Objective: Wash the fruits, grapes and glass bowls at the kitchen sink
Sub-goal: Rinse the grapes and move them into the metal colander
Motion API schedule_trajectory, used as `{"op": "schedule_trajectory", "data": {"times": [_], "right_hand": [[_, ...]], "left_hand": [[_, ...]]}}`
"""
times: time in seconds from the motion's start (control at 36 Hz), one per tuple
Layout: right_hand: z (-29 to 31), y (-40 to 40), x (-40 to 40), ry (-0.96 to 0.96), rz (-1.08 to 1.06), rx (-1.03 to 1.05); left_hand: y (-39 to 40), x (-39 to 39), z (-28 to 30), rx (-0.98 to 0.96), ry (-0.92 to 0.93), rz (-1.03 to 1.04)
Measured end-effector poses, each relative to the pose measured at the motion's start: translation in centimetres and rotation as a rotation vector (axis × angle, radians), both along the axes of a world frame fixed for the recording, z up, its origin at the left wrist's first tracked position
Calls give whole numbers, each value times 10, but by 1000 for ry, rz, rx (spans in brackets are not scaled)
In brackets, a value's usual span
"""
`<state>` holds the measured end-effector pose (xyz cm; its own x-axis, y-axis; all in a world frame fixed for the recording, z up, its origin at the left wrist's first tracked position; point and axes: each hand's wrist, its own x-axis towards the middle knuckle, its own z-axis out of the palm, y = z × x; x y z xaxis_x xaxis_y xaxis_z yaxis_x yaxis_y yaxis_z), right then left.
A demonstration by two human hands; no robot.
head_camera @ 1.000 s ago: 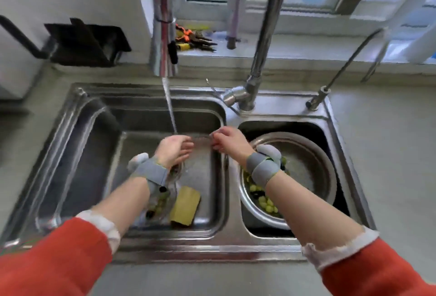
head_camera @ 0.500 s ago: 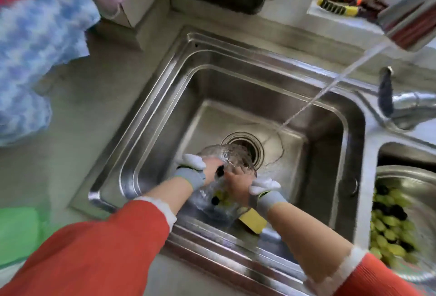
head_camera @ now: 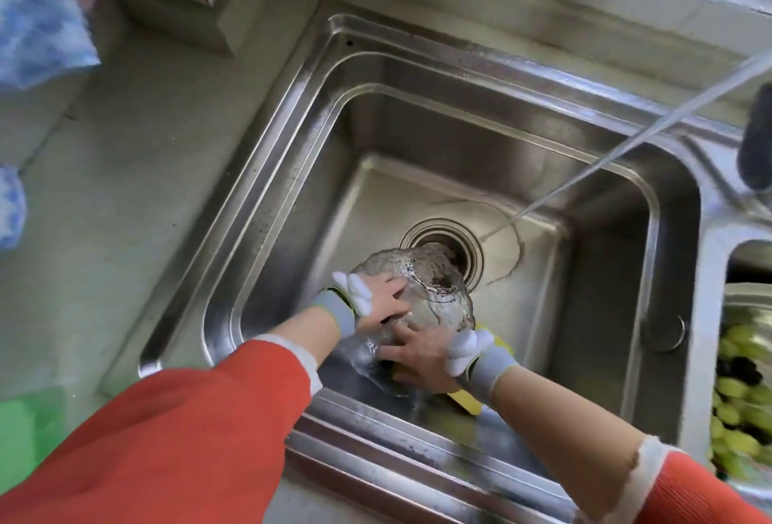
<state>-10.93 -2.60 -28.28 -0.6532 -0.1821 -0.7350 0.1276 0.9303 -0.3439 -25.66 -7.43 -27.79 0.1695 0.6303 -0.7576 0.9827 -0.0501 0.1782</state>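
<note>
Step in hand: washing a glass bowl (head_camera: 434, 289). It sits tilted, low in the left sink basin (head_camera: 585, 256), just beside the drain (head_camera: 468, 243). Left hand (head_camera: 382, 300) presses its side, fingers spread. Right hand (head_camera: 417, 360) cups the lower edge, fingers splayed over the glass. Yellow sponge (head_camera: 465, 398) lies under the right wrist. Tap stream (head_camera: 626, 147) lands beyond the drain, missing the bowl. Grapes (head_camera: 739, 381) wait in the right basin. Next, likely: lift the bowl into the stream; wet glass, firm hold needed.

The glass bowl (head_camera: 422, 294) sits in the left sink basin (head_camera: 585, 172), just in front of the drain (head_camera: 468, 243), with a sponge (head_camera: 468, 400) under its near side; the grapes (head_camera: 743, 394) lie in the basin to the right
</note>
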Motion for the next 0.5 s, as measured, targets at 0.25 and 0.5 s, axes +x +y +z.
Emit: {"op": "schedule_trajectory", "data": {"times": [0.25, 0.5], "right_hand": [[2, -4, 7, -15, -16, -92], [-4, 0, 9, -13, -165, -52]], "left_hand": [[0, 7, -9, -58, 26, 56], [3, 9, 4, -193, 11, 186]]}}
